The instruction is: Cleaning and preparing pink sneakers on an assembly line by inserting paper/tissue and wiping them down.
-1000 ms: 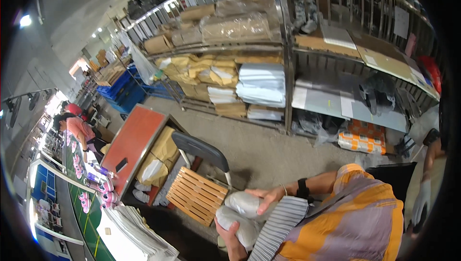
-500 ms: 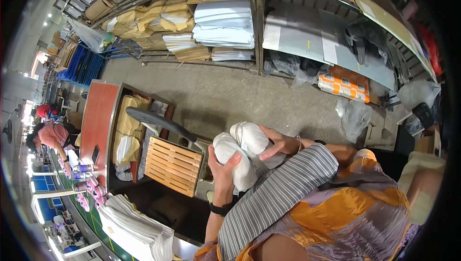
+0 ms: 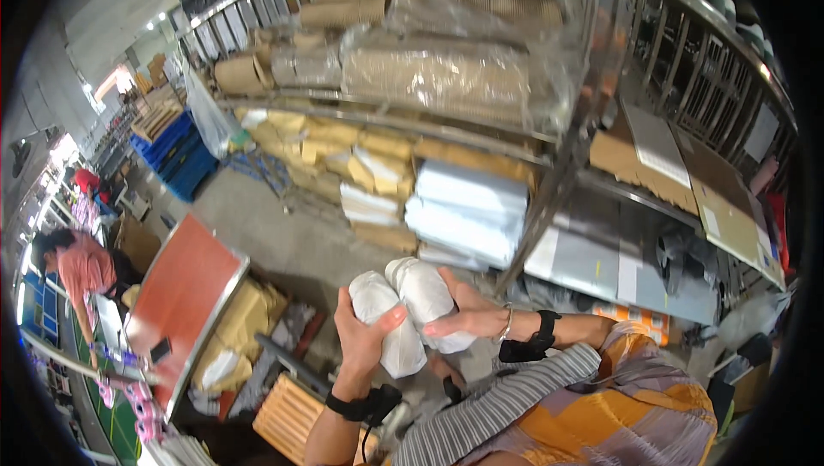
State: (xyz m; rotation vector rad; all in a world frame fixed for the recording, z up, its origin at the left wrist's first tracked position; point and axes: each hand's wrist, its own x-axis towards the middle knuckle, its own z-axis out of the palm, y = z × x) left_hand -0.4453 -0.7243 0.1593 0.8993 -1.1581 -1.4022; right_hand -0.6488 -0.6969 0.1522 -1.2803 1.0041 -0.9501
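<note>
Two white, rounded, shoe-shaped bundles, seemingly wrapped in thin paper, are held up side by side in front of my chest. My left hand (image 3: 362, 335) is closed round the left bundle (image 3: 398, 347), its thumb across the front. The other, right bundle (image 3: 422, 287) is gripped by my right hand (image 3: 468, 310), with the thumb pressed on its near side. The bundles touch along their inner sides. Dark straps circle both wrists, and a striped grey cover lies over my right upper arm and lap.
A red-topped table (image 3: 190, 273) with a dark phone (image 3: 160, 348) stands at left. Beside it is a wooden slatted chair (image 3: 287, 414). Ahead, metal racks hold wrapped cardboard rolls (image 3: 438, 75) and a white paper stack (image 3: 466, 208). A co-worker in a pink top (image 3: 86, 273) leans over a line.
My view has tilted up and turned, so the upper rack shelf shows. Both hands still hold the bundles, now slightly farther left and lower in the picture, with the bundles more upright.
</note>
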